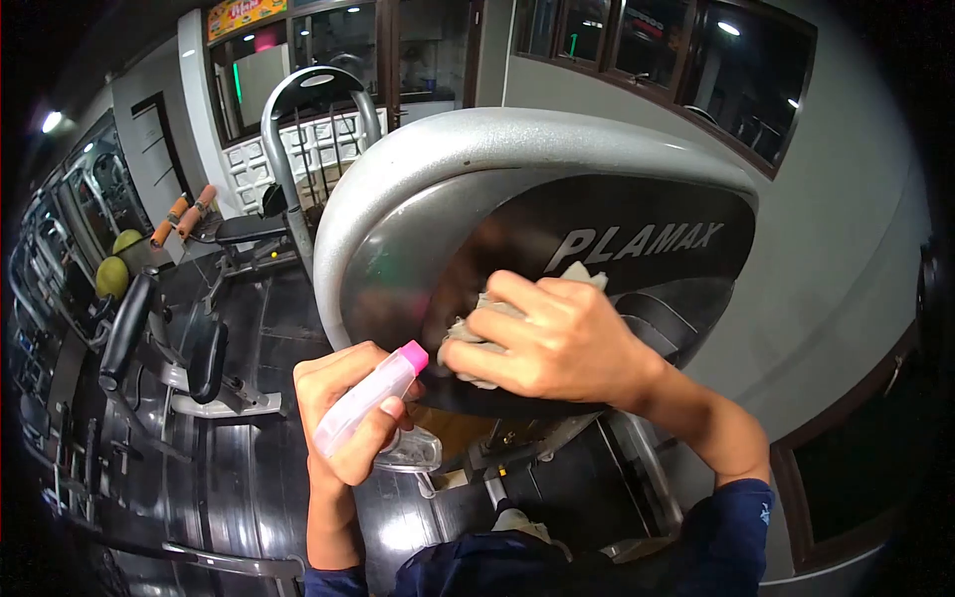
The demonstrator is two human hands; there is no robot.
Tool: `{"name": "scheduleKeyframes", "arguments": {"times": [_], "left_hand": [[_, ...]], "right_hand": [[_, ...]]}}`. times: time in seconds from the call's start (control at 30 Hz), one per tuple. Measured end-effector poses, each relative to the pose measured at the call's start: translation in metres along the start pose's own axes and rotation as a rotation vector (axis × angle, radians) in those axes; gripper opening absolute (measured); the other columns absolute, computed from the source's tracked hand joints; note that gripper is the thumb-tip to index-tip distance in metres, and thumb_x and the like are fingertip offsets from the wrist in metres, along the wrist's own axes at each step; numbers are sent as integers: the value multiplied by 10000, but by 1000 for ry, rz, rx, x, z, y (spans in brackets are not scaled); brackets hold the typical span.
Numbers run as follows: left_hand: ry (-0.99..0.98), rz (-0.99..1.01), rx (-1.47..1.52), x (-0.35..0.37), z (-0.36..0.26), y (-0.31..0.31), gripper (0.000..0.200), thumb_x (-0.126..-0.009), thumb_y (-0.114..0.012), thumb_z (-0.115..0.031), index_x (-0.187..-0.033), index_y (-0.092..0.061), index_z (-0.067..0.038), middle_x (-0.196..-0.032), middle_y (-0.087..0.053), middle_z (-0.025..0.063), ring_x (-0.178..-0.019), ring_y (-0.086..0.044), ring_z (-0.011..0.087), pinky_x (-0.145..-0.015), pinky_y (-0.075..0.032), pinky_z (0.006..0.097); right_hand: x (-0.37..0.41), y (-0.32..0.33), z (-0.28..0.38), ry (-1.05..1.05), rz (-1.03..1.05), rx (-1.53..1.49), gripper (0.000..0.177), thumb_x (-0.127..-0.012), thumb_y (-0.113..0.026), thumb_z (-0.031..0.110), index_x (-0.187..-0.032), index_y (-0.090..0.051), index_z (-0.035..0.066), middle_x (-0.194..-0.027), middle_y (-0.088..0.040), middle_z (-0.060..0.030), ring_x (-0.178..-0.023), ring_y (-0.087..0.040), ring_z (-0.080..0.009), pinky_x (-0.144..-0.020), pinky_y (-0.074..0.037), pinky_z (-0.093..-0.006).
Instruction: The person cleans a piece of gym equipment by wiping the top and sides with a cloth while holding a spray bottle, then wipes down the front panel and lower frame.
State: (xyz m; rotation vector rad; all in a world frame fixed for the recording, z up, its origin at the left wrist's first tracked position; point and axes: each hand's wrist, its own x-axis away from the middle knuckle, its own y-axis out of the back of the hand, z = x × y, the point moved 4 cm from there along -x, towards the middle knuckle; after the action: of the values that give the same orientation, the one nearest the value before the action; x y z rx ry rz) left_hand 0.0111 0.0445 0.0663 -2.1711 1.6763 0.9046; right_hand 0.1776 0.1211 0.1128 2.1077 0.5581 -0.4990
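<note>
My left hand (pixel 343 408) is wrapped round a spray bottle (pixel 368 403) with a pale head and a pink nozzle; its clear body shows below my fingers. The nozzle points up and to the right, close to the machine's dark panel. My right hand (pixel 557 343) is closed on a crumpled pale cloth (pixel 473 363) and presses it against the black panel. That panel belongs to a large exercise machine cover (pixel 477 144) with a silver rim and the lettering PLAMAX (pixel 637 244). Most of the cloth is hidden under my fingers.
Left of me stand a padded bench machine (pixel 184 358) and another machine with a tall silver frame (pixel 318 90). Two yellow-green balls (pixel 111 278) lie farther left. A grey wall (pixel 816 259) with windows rises at the right. The floor (pixel 239 478) is dark and glossy.
</note>
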Motion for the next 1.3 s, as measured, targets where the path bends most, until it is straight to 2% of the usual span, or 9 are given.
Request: {"name": "scheduleKeyframes", "arguments": {"times": [0.27, 0.4, 0.5, 0.57, 0.6, 0.83, 0.93, 1.13, 1.3], "left_hand": [[-42, -95, -39, -8, -11, -14, 383, -790, -623, -338, -746, -659, 40, -640, -629, 100, -484, -617, 165, -486, -453, 256], [-12, -178, -59, -10, -21, -22, 405, -806, -598, -343, -742, -653, 53, -662, -645, 110, -484, -630, 168, -477, -465, 253], [16, -243, -45, -9, -26, -25, 428, -782, -586, -343, -749, -642, 80, -680, -657, 131, -468, -627, 175, -458, -473, 252], [25, -272, -43, -8, -28, -24, 456, -753, -581, -352, -758, -634, 101, -696, -665, 148, -462, -627, 180, -452, -477, 253], [27, -282, -57, -7, -29, -24, 456, -753, -581, -352, -758, -634, 101, -696, -665, 148, -462, -627, 180, -452, -477, 253], [23, -337, -64, -7, -38, -37, 429, -745, -564, -303, -780, -621, 120, -711, -661, 171, -463, -615, 180, -455, -477, 251], [44, -376, -75, -9, -41, -40, 426, -747, -560, -293, -786, -615, 127, -717, -658, 183, -471, -615, 184, -455, -480, 254], [34, -329, -89, -25, -51, -32, 412, -752, -543, -277, -774, -621, 127, -714, -658, 183, -467, -605, 184, -456, -480, 256], [23, -268, -60, -41, -55, -12, 400, -735, -533, -254, -754, -637, 132, -687, -657, 178, -454, -590, 181, -451, -474, 255]], "right_hand": [[31, 28, -57, -42, -57, 148, 75, -711, -664, 233, -776, -634, 211, -691, -507, 63, -703, -543, -107, -444, -426, -221], [1, 9, -44, 47, -341, -12, 59, -726, -621, 184, -743, -568, 165, -673, -478, 39, -704, -545, -116, -428, -389, -209], [5, 16, -41, 71, -353, 5, 60, -720, -620, 188, -735, -569, 159, -659, -471, 35, -699, -540, -114, -420, -379, -212], [19, 19, -55, 57, -118, 71, 103, -702, -729, 243, -764, -676, 179, -684, -550, 57, -661, -550, -120, -468, -429, -223], [25, 18, -63, 63, -197, 47, 68, -722, -632, 191, -717, -576, 153, -649, -475, 31, -697, -537, -112, -418, -385, -218], [3, 33, -80, 72, -333, 13, 100, -728, -614, 196, -723, -552, 119, -644, -480, 9, -685, -544, -131, -435, -433, -261], [-9, 22, -67, 153, -428, -53, 122, -715, -609, 193, -680, -519, 118, -638, -471, 1, -678, -531, -130, -422, -361, -248], [29, 39, -87, 26, -172, 125, 129, -689, -747, 221, -771, -663, 167, -697, -536, 46, -672, -543, -118, -435, -401, -240], [35, 57, -101, -90, -209, 122, 218, -623, -805, 181, -812, -710, 128, -717, -623, 22, -633, -566, -151, -450, -425, -258]]}}
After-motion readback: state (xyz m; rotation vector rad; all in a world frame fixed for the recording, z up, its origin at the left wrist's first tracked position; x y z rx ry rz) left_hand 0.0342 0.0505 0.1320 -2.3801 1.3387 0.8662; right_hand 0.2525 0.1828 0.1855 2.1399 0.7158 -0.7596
